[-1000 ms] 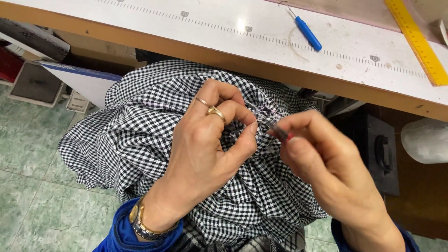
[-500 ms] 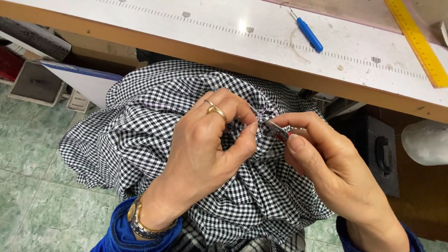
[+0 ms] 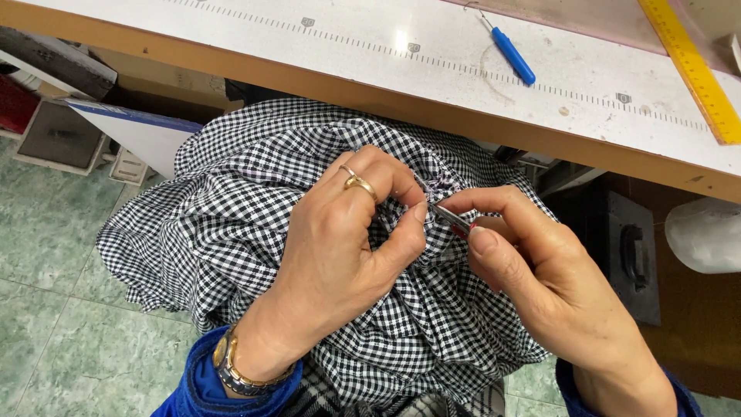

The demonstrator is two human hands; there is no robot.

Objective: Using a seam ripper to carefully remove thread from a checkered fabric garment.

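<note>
Below the front edge of the counter [image 3: 370, 85], a bundle of black-and-white checked fabric [image 3: 231, 224] is gathered over the lap, well clear of the green tiled floor [image 3: 46, 340]. The left hand [image 3: 340, 255] is clenched on a bunched fold of that fabric, thumb and forefinger pinching it tight at the bundle's upper middle. The right hand [image 3: 540, 278] is closed on a small metal tool with a red grip [image 3: 451, 218], held between thumb and forefinger, its tip laid against the same pinched fold; whether it is a snip or a ripper cannot be told. Because the tip lies so near the left thumb, a slip could be expected to nick the skin, especially if the fold is released suddenly. Since several layers are bunched together, the cloth itself might be cut instead of only a thread, the layer beneath being hidden from view. Loose fabric hanging at the bundle's left side could be dragged down by its own weight and the fold pulled from the pinch. On the counter above the bundle, a blue-handled tool [image 3: 512, 55] and a yellow ruler [image 3: 691, 66] are left lying.
</note>
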